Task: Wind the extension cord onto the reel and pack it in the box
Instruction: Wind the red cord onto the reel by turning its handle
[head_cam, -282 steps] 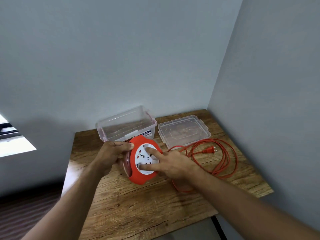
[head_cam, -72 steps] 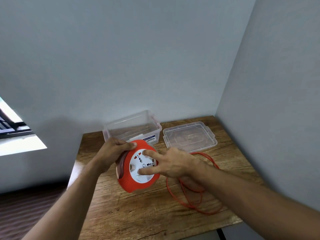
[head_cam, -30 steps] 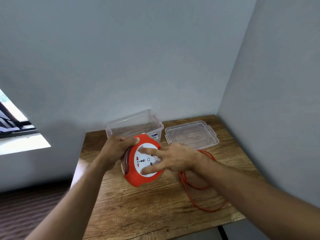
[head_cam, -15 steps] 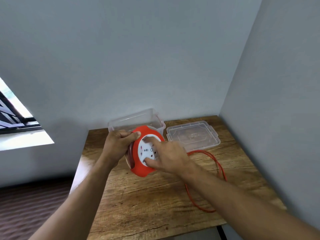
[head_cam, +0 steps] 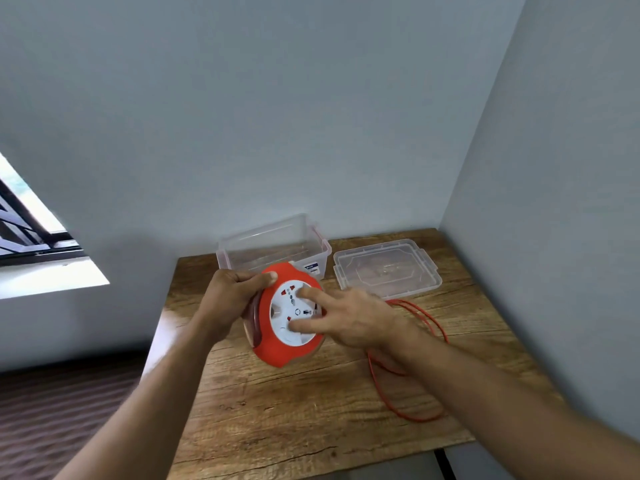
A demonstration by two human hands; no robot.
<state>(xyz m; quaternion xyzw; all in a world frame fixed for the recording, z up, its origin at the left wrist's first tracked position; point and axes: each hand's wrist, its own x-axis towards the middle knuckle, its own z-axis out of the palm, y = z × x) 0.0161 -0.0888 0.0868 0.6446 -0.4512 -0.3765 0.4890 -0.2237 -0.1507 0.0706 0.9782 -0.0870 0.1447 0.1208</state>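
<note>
From your head camera, your left hand (head_cam: 228,306) is clamped around the top rim of the round orange plastic cord reel (head_cam: 277,344), which stands on edge at the centre of the wooden table (head_cam: 277,410). Your right hand (head_cam: 349,317) is not closed on anything; spread fingers (head_cam: 308,293) press the reel's white socket face. The loose orange extension cord (head_cam: 408,407) lies at 4 o'clock of the reel. The clear plastic box (head_cam: 270,244) sits at 12 o'clock, its clear lid (head_cam: 386,268) at 2 o'clock.
</note>
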